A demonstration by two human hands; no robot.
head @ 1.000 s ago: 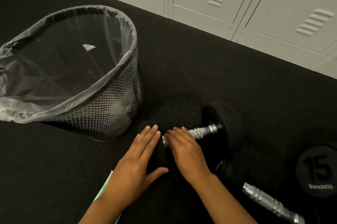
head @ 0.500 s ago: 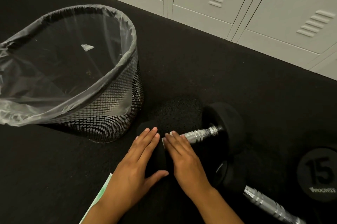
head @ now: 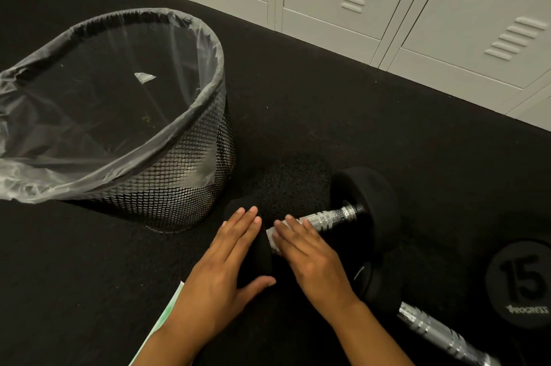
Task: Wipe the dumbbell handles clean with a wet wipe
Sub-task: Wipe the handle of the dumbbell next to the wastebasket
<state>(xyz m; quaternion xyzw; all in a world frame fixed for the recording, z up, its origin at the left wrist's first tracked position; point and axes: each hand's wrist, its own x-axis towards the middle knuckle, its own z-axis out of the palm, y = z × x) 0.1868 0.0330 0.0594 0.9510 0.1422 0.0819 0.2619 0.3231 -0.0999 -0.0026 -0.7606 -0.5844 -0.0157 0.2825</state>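
A black dumbbell lies on the dark floor, its chrome handle [head: 331, 218] running from a far head [head: 369, 201] to a near head [head: 256, 258]. My left hand [head: 220, 273] lies flat over the near head, thumb hooked around its near side. My right hand [head: 310, 258] covers the near part of the handle, pressing on a pale wet wipe [head: 272, 242] that only peeks out under the fingertips. A second dumbbell lies at the lower right, with its chrome handle [head: 438, 333] and a head marked 15 [head: 521, 282].
A black mesh bin [head: 179, 186] lined with a clear bag stands close on the left. Grey lockers [head: 387, 7] run along the back. A green-and-white packet [head: 167, 312] shows beside my left forearm.
My right hand has slid slightly along the handle toward the near head. My left hand has stayed on the near head.
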